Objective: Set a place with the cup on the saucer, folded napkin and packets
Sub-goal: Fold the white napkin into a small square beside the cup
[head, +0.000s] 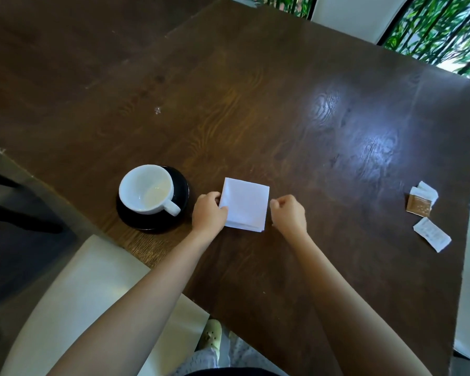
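A white cup [146, 189] stands empty on a black saucer [180, 185], its handle pointing toward the right. Just to its right a white napkin [246, 203] lies folded into a square on the dark wooden table [255, 104]. My left hand [208, 214] pinches the napkin's left edge. My right hand [288, 214] is curled shut beside the napkin's right edge, holding nothing. Far to the right lie the packets: a brown one [419, 205] on top of white ones [426, 189], and a separate white packet [432, 234].
A cream chair seat [87, 291] sits at the table's near left edge. Another white chair [358, 14] stands at the far side, with green plants behind it. The table's right edge runs close past the packets.
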`<action>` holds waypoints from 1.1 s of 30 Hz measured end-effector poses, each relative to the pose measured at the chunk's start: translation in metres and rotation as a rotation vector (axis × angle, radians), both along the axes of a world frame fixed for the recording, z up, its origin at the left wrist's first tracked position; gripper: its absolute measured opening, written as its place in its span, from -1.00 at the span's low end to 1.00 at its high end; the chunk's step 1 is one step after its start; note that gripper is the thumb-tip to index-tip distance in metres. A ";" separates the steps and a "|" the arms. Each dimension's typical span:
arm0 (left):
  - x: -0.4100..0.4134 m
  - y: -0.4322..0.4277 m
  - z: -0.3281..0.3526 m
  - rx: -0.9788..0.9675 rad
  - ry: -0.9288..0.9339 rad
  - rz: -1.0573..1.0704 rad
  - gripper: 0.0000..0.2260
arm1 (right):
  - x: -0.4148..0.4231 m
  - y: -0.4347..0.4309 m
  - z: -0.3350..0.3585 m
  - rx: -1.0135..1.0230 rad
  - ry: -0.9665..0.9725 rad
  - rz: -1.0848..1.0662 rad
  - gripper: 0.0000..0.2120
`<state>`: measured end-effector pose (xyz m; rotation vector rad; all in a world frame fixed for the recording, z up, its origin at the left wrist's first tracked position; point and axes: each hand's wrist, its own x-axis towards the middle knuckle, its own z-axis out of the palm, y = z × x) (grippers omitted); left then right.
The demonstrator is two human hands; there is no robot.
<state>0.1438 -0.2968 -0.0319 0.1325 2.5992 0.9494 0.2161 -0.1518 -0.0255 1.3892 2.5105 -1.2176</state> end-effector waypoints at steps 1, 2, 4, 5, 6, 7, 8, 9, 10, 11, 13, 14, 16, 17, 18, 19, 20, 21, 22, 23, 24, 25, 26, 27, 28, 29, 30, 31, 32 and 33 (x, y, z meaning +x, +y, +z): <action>-0.001 0.001 0.001 -0.027 -0.024 -0.016 -0.63 | 0.000 -0.001 -0.002 -0.014 -0.030 0.055 -0.75; -0.002 0.001 0.003 -0.034 -0.056 -0.020 -0.61 | -0.001 -0.003 -0.004 -0.028 -0.040 0.092 -0.76; -0.004 0.002 0.006 0.006 -0.145 0.014 -0.55 | -0.006 -0.007 -0.005 -0.072 -0.057 0.121 -0.81; -0.005 0.001 0.009 0.044 -0.203 0.043 -0.52 | -0.008 -0.009 -0.004 -0.100 -0.067 0.122 -0.83; -0.007 0.001 0.011 0.087 -0.267 0.073 -0.49 | -0.009 -0.009 -0.004 -0.139 -0.068 0.113 -0.83; -0.009 0.000 0.012 0.134 -0.333 0.097 -0.47 | -0.010 -0.007 -0.004 -0.203 -0.057 0.081 -0.79; -0.010 -0.002 0.013 0.180 -0.401 0.114 -0.48 | -0.009 -0.005 -0.004 -0.290 -0.035 0.039 -0.75; -0.012 -0.003 0.014 0.221 -0.466 0.123 -0.51 | -0.007 -0.002 -0.002 -0.382 -0.001 0.004 -0.73; -0.012 -0.006 0.015 0.254 -0.518 0.126 -0.55 | -0.004 -0.001 0.001 -0.455 0.043 -0.012 -0.74; -0.012 -0.008 0.015 0.277 -0.547 0.121 -0.57 | 0.000 0.000 0.004 -0.496 0.089 -0.004 -0.77; -0.009 -0.013 0.014 0.308 -0.543 0.097 -0.57 | 0.008 0.003 0.009 -0.487 0.176 0.045 -0.85; -0.007 -0.015 0.013 0.327 -0.525 0.082 -0.55 | 0.013 0.003 0.011 -0.471 0.216 0.071 -0.86; -0.002 -0.020 0.013 0.377 -0.486 0.045 -0.52 | 0.022 0.001 0.012 -0.446 0.269 0.123 -0.87; 0.000 -0.022 0.012 0.409 -0.470 0.021 -0.52 | 0.026 0.000 0.013 -0.437 0.282 0.145 -0.87; 0.003 -0.024 0.012 0.445 -0.457 -0.007 -0.54 | 0.030 -0.001 0.014 -0.435 0.295 0.158 -0.87; 0.005 -0.026 0.012 0.479 -0.445 -0.040 -0.58 | 0.034 -0.002 0.014 -0.446 0.310 0.161 -0.87; 0.007 -0.028 0.011 0.506 -0.433 -0.075 -0.62 | 0.037 -0.003 0.014 -0.471 0.326 0.156 -0.88; 0.010 -0.029 0.011 0.523 -0.422 -0.100 -0.66 | 0.040 -0.004 0.014 -0.502 0.339 0.148 -0.88; 0.012 -0.031 0.011 0.536 -0.414 -0.106 -0.67 | 0.042 -0.004 0.014 -0.536 0.348 0.136 -0.88; 0.014 -0.032 0.011 0.552 -0.415 -0.092 -0.65 | 0.045 -0.005 0.015 -0.567 0.352 0.121 -0.89; 0.017 -0.033 0.011 0.572 -0.424 -0.064 -0.61 | 0.046 -0.006 0.016 -0.593 0.352 0.104 -0.89; 0.019 -0.034 0.011 0.595 -0.439 -0.027 -0.58 | 0.048 -0.007 0.016 -0.610 0.352 0.088 -0.88; 0.023 -0.036 0.011 0.612 -0.459 0.013 -0.56 | 0.049 -0.009 0.017 -0.623 0.353 0.072 -0.86; 0.027 -0.039 0.011 0.626 -0.486 0.055 -0.55 | 0.050 -0.010 0.017 -0.631 0.354 0.058 -0.85; 0.033 -0.043 0.011 0.642 -0.521 0.096 -0.56 | 0.050 -0.013 0.017 -0.628 0.348 0.047 -0.84; 0.039 -0.047 0.010 0.663 -0.563 0.136 -0.58 | 0.050 -0.016 0.017 -0.609 0.331 0.042 -0.84; 0.045 -0.053 0.009 0.689 -0.612 0.172 -0.60 | 0.050 -0.019 0.016 -0.581 0.308 0.040 -0.84; 0.052 -0.058 0.007 0.720 -0.664 0.203 -0.62 | 0.050 -0.022 0.015 -0.552 0.286 0.039 -0.83; 0.058 -0.064 0.005 0.750 -0.711 0.231 -0.66 | 0.049 -0.026 0.014 -0.527 0.271 0.041 -0.83; 0.063 -0.069 0.004 0.778 -0.750 0.259 -0.70 | 0.049 -0.029 0.013 -0.502 0.259 0.050 -0.83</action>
